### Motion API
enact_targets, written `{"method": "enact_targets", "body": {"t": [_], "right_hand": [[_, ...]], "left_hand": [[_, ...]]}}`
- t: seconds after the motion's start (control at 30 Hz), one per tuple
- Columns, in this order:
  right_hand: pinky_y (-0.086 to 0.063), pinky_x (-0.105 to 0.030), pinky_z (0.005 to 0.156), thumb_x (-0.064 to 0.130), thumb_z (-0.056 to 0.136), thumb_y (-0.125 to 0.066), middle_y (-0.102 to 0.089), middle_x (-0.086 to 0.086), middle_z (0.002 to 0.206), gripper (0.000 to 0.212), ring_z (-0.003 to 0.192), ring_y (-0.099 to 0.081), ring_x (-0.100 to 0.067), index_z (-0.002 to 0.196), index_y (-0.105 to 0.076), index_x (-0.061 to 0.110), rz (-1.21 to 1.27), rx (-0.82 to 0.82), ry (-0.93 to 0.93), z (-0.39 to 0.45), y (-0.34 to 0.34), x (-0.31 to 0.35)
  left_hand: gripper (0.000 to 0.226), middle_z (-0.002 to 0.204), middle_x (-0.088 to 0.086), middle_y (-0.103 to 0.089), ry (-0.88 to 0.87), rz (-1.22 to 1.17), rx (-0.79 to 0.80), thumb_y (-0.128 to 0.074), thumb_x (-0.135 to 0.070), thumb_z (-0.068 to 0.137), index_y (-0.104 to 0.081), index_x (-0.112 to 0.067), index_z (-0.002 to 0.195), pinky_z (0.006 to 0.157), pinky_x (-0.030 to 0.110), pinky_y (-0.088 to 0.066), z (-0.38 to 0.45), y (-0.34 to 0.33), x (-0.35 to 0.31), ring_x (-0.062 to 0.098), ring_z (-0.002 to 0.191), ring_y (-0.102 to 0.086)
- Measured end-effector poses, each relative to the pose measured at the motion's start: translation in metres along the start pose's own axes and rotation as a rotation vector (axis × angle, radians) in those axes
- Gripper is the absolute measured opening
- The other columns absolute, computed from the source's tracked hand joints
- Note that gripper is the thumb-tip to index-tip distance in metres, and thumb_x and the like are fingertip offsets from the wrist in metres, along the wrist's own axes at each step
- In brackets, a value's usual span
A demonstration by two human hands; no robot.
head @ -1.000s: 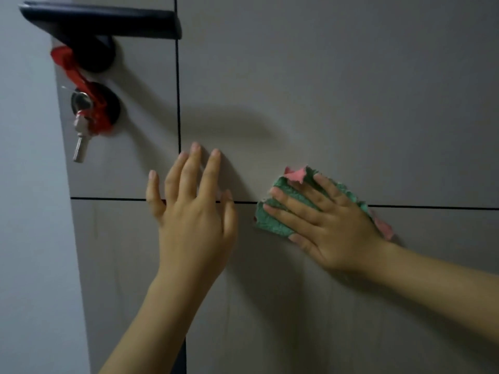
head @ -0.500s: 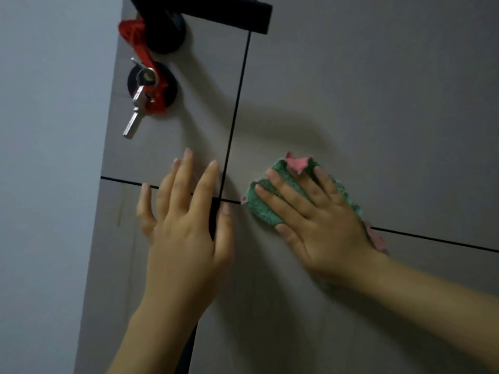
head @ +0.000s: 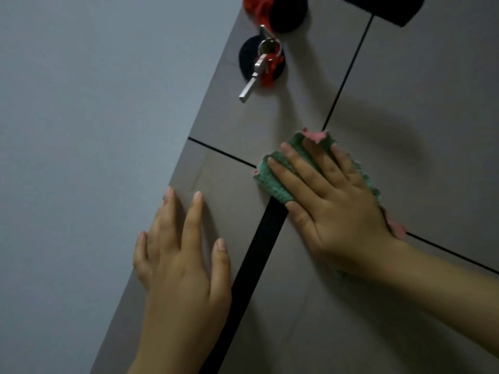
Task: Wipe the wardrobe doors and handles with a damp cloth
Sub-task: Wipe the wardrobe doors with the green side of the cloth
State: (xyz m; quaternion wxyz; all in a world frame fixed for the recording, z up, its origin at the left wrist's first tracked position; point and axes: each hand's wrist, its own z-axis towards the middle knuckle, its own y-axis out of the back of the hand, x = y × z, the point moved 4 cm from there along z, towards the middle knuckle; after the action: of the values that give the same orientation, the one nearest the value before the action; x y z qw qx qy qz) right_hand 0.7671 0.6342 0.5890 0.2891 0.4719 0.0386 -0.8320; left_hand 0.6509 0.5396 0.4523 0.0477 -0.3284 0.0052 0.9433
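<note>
Both hands lie flat on the door point(head: 405, 103): the left hand point(head: 181, 255) bare with straight fingers, the right hand point(head: 332, 206) pressing the cloth point(head: 275, 179). Up-left of the right hand, nearer it, the handle point(head: 388, 9) probably runs rightward, cropped.

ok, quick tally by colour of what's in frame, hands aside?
Black: 3 - lever handle, handle rose, lock plate
Red: 1 - ribbon
Silver: 1 - key
Green and pink: 1 - cloth
Grey: 1 - door
Total: 7
</note>
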Motion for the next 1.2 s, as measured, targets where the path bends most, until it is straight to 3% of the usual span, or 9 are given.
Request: {"method": "enact_targets", "body": {"t": [0.17,0.23,0.3,0.43,0.67,0.77,0.9,1.1,1.2], "right_hand": [[-0.009,-0.047,0.118,0.036,0.1,-0.027,-0.023,-0.005,0.157,0.053,0.146,-0.015,-0.027,0.15,-0.028,0.018,-0.011,-0.037,-0.125,0.045,-0.005,0.013],[-0.007,-0.046,0.118,0.036,0.099,-0.026,-0.021,-0.005,0.157,0.054,0.146,-0.013,-0.026,0.15,-0.026,0.018,0.001,-0.052,-0.157,0.053,-0.007,0.022],[-0.009,-0.047,0.118,0.036,0.101,-0.025,-0.021,-0.006,0.157,0.053,0.146,-0.014,-0.027,0.15,-0.026,0.018,-0.017,-0.022,-0.063,0.042,-0.012,0.035],[-0.019,-0.051,0.115,0.036,0.101,-0.029,-0.029,-0.006,0.154,0.049,0.144,-0.022,-0.031,0.147,-0.033,0.018,-0.024,0.043,0.217,0.02,-0.012,0.043],[-0.012,-0.046,0.117,0.035,0.1,-0.027,-0.029,-0.006,0.154,0.051,0.144,-0.02,-0.03,0.147,-0.033,0.018,-0.025,-0.07,0.008,0.091,-0.015,0.061],[-0.015,-0.047,0.117,0.036,0.1,-0.029,-0.031,-0.006,0.153,0.05,0.143,-0.022,-0.031,0.146,-0.035,0.019,-0.016,-0.04,0.131,0.067,-0.021,0.074],[-0.019,-0.046,0.117,0.038,0.102,-0.025,-0.032,-0.003,0.152,0.048,0.143,-0.025,-0.028,0.146,-0.035,0.021,-0.03,0.043,0.33,0.027,-0.021,0.075],[-0.019,-0.046,0.116,0.035,0.101,-0.03,-0.033,-0.004,0.152,0.048,0.142,-0.026,-0.027,0.145,-0.036,0.02,-0.016,-0.046,0.178,0.06,-0.019,0.083],[-0.017,-0.046,0.117,0.036,0.1,-0.029,-0.031,-0.005,0.153,0.049,0.143,-0.024,-0.028,0.146,-0.035,0.02,-0.021,-0.019,0.198,0.051,-0.022,0.084]], "left_hand": [[0.062,0.158,-0.003,-0.02,0.01,-0.043,0.0,-0.029,-0.05,0.089,-0.017,-0.037,0.148,0.105,0.045,-0.013,-0.007,0.005,0.013,0.011,0.139,-0.013],[0.063,0.158,-0.008,-0.019,-0.011,-0.082,-0.007,-0.029,-0.051,0.089,-0.015,-0.038,0.148,0.108,0.038,-0.011,-0.006,0.006,0.019,0.0,0.141,-0.009],[0.064,0.157,-0.012,-0.018,-0.053,-0.134,-0.003,-0.032,-0.049,0.089,-0.015,-0.036,0.15,0.112,0.023,-0.006,-0.009,0.007,0.026,-0.009,0.14,-0.005],[0.065,0.157,-0.009,-0.021,-0.11,-0.177,0.012,-0.038,-0.04,0.091,-0.017,-0.027,0.152,0.114,0.022,-0.011,-0.018,0.007,0.035,0.002,0.145,-0.013],[0.059,0.152,0.0,-0.034,-0.179,-0.211,-0.021,-0.04,-0.03,0.09,-0.033,-0.014,0.146,0.115,0.024,-0.02,-0.018,0.014,0.053,0.014,0.141,-0.029],[0.057,0.15,0.003,-0.037,-0.186,-0.212,-0.047,-0.041,-0.027,0.089,-0.037,-0.01,0.143,0.115,0.023,-0.02,-0.018,0.013,0.058,0.016,0.139,-0.032],[0.057,0.152,-0.007,-0.031,-0.154,-0.246,-0.016,-0.039,-0.03,0.091,-0.032,-0.017,0.146,0.115,0.018,-0.015,-0.019,0.01,0.06,0.01,0.141,-0.026],[0.056,0.155,-0.005,-0.027,-0.199,-0.25,0.001,-0.039,-0.03,0.093,-0.031,-0.015,0.147,0.116,0.023,-0.018,-0.018,0.008,0.07,0.012,0.144,-0.025],[0.057,0.156,-0.018,-0.023,-0.116,-0.291,0.006,-0.038,-0.035,0.094,-0.025,-0.027,0.149,0.114,0.016,-0.015,-0.02,0.008,0.076,0.001,0.143,-0.021]]}}
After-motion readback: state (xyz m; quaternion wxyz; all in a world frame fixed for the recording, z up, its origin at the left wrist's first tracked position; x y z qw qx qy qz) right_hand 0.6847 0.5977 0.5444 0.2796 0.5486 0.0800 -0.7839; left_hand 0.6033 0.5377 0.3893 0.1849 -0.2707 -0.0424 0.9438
